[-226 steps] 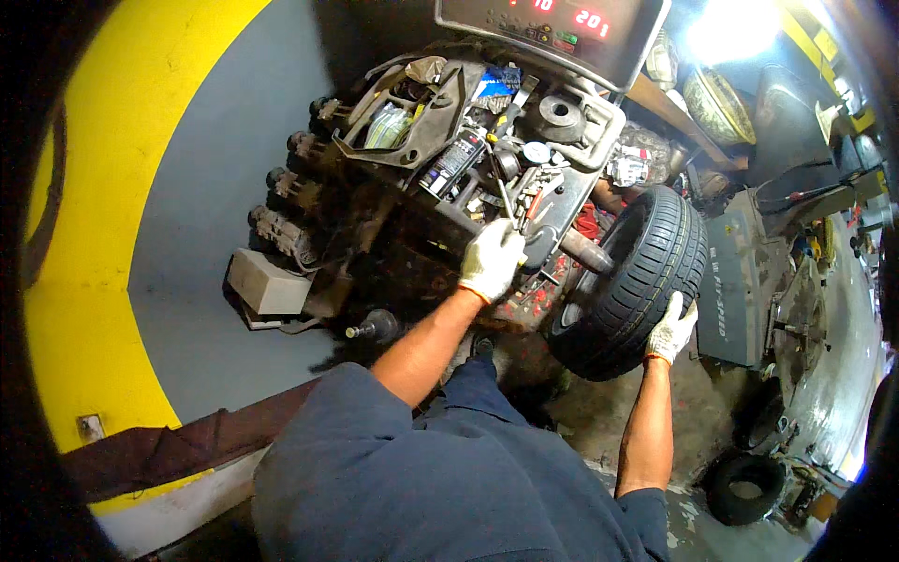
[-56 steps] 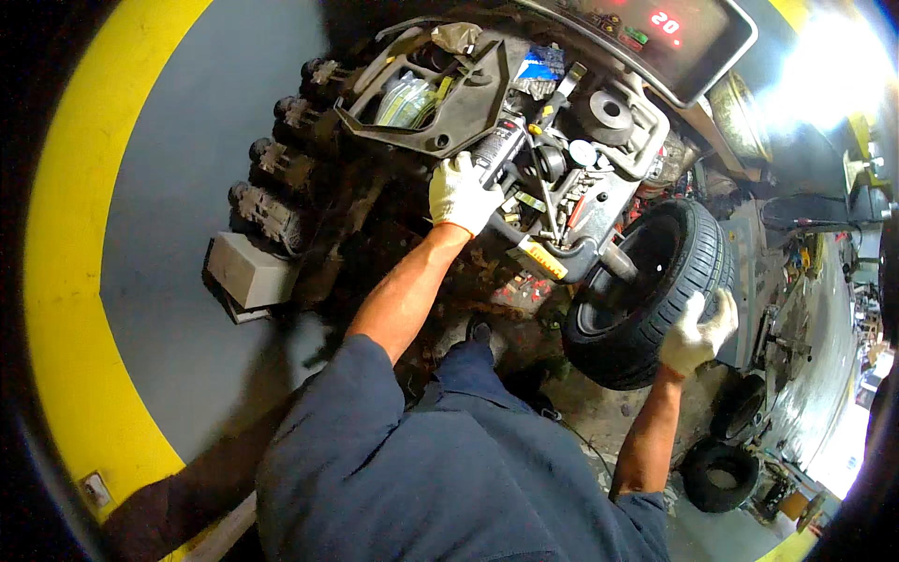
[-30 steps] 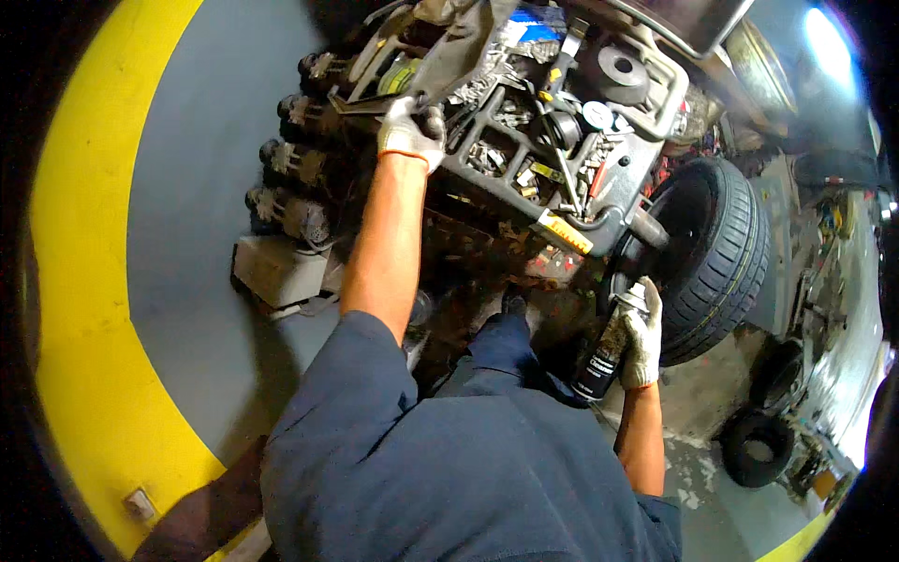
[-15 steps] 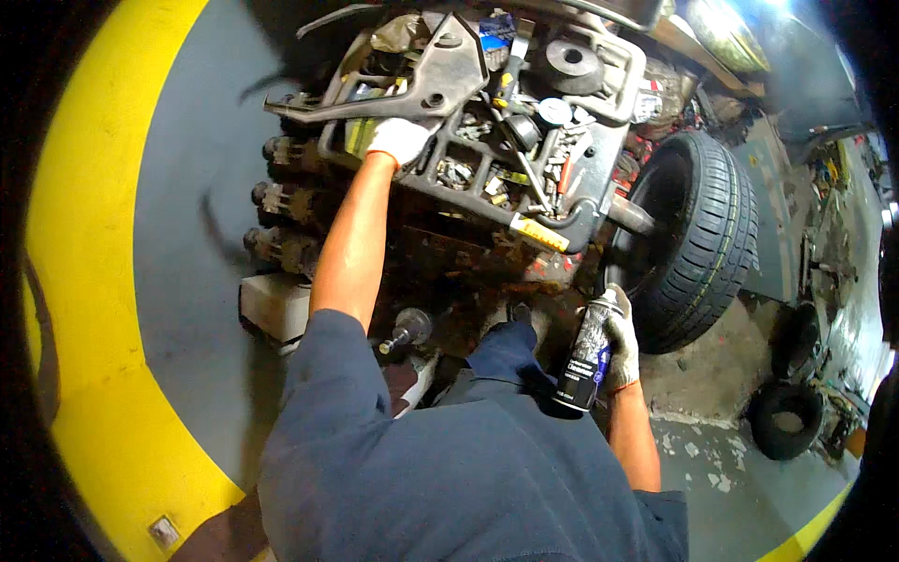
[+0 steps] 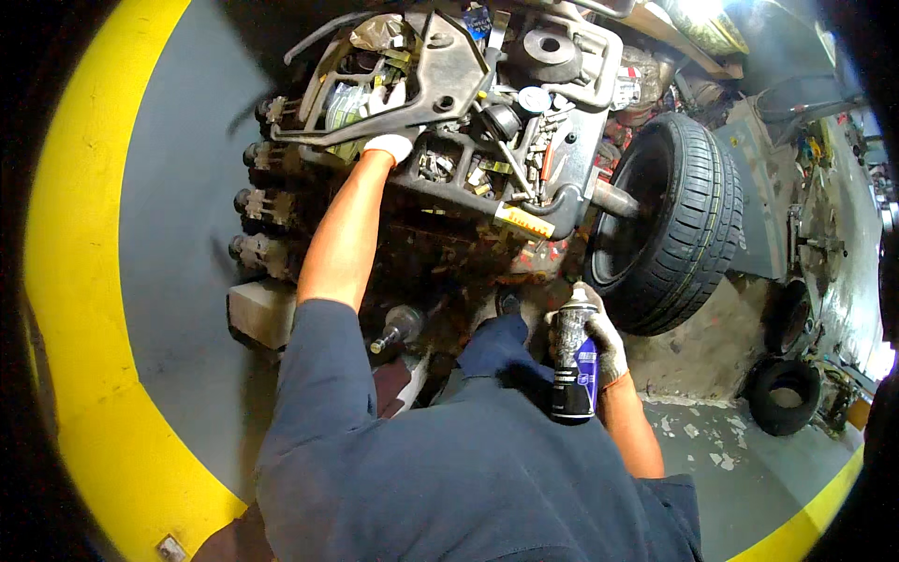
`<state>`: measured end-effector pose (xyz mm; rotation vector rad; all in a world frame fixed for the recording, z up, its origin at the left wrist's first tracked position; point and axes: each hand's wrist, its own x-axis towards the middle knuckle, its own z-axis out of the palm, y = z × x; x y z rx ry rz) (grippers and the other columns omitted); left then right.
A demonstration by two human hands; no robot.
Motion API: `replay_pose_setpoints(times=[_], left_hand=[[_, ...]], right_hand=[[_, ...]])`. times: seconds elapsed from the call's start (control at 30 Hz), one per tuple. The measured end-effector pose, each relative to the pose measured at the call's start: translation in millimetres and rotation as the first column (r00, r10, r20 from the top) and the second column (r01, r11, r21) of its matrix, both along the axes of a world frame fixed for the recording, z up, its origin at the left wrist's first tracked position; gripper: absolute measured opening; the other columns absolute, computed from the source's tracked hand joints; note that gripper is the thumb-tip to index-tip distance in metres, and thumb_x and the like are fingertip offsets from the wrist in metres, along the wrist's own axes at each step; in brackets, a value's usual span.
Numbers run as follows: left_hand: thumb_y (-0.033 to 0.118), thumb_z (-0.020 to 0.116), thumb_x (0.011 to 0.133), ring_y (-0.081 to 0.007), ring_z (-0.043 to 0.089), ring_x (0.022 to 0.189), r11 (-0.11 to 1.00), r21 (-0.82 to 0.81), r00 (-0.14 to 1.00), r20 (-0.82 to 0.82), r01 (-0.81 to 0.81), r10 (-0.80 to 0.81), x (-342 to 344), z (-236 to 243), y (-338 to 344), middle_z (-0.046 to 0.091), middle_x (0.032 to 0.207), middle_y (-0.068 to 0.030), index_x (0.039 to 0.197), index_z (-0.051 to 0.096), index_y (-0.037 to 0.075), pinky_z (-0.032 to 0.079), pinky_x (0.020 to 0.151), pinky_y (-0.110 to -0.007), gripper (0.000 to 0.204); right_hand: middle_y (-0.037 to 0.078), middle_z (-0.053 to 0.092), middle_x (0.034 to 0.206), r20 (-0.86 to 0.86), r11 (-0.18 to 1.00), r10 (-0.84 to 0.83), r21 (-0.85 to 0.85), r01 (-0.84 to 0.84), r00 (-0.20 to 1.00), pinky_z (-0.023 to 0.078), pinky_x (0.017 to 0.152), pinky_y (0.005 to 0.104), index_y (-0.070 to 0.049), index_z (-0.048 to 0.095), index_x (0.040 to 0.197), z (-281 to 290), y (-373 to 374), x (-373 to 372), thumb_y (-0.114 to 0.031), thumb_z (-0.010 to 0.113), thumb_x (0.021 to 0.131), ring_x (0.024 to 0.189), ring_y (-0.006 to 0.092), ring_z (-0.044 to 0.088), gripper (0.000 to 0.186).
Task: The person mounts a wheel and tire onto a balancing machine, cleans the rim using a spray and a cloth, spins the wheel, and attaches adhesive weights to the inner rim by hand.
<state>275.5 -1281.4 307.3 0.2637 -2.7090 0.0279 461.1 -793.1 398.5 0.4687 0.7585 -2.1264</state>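
Observation:
In a white knitted glove, my left hand (image 5: pixel 389 146) reaches over the near edge of a dark parts tray (image 5: pixel 465 192). A grey plastic panel (image 5: pixel 459 66) lies across the middle of that hand. Its white fingertips show through the panel's opening, stretched out and a little apart; whether they touch anything inside the tray is hidden. My right hand (image 5: pixel 607 347), also gloved, is wrapped round an upright black and purple spray can (image 5: pixel 574 370) with a white top, held close to my body.
A tyre on a wheel (image 5: pixel 688 229) stands on a machine's shaft to the right of the tray. Small metal parts (image 5: pixel 436 167), a round dark weight (image 5: pixel 551 47) and a screwdriver (image 5: pixel 547 161) lie in the tray. Another tyre (image 5: pixel 785 395) lies on the floor far right.
My left hand has reached further in, under the grey panel, which has shifted toward me over the hand. The spray can has turned, showing more of its purple side. The view has shifted slightly.

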Motion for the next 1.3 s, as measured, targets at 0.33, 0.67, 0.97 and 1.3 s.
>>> replay_pose_setpoints(times=[0.33, 0.67, 0.97, 1.3], left_hand=[[0.03, 0.049, 0.1, -0.0276, 0.068, 0.094, -0.213, 0.977, 0.941, 0.099, -0.029, 0.325, 35, 24, -90, 0.072, 0.112, -0.014, 0.111, 0.072, 0.006, 0.054, 0.082, -0.043, 0.034], [0.013, 0.059, 0.085, -0.0104, 0.064, 0.091, -0.267, 0.921, 0.939, 0.209, -0.283, -0.272, 214, 163, 109, 0.071, 0.107, -0.0038, 0.118, 0.068, 0.0, 0.048, 0.076, -0.022, 0.037], [0.015, 0.059, 0.093, -0.02, 0.069, 0.096, -0.645, 0.744, 0.977, 0.05, -0.174, -0.206, 216, 213, 184, 0.07, 0.109, -0.0133, 0.119, 0.061, -0.005, 0.055, 0.088, -0.031, 0.033], [0.005, 0.078, 0.08, -0.0261, 0.058, 0.119, 0.053, 0.913, 0.87, -0.367, 0.405, -0.33, 227, 201, 209, 0.049, 0.139, -0.0188, 0.12, 0.06, 0.002, 0.046, 0.103, -0.036, 0.044]], right_hand=[[0.024, 0.064, 0.113, 0.01, 0.999, 0.033, 0.035, -0.033, 0.999, 0.061, 0.075, 0.0514, -0.017, 0.033, 0.15, 12, -14, 6, -0.024, 0.075, 0.085, 0.088, 0.0376, 0.069, 0.079], [0.017, 0.06, 0.129, -0.41, 0.955, 0.214, 0.277, -0.103, 0.887, 0.046, 0.105, 0.04, -0.003, 0.037, 0.149, 42, -43, -16, -0.03, 0.091, 0.068, 0.118, 0.0269, 0.06, 0.101], [0.014, 0.048, 0.147, -0.402, 0.986, 0.139, -0.025, -0.163, 0.905, 0.04, 0.112, 0.0431, -0.003, 0.038, 0.15, 93, -91, -34, -0.03, 0.093, 0.063, 0.133, 0.0286, 0.05, 0.106], [0.017, 0.055, 0.137, -0.327, 0.999, -0.019, -0.033, 0.009, 0.945, 0.055, 0.097, 0.045, -0.006, 0.037, 0.15, 121, -96, -21, -0.027, 0.083, 0.075, 0.117, 0.0312, 0.061, 0.09]])
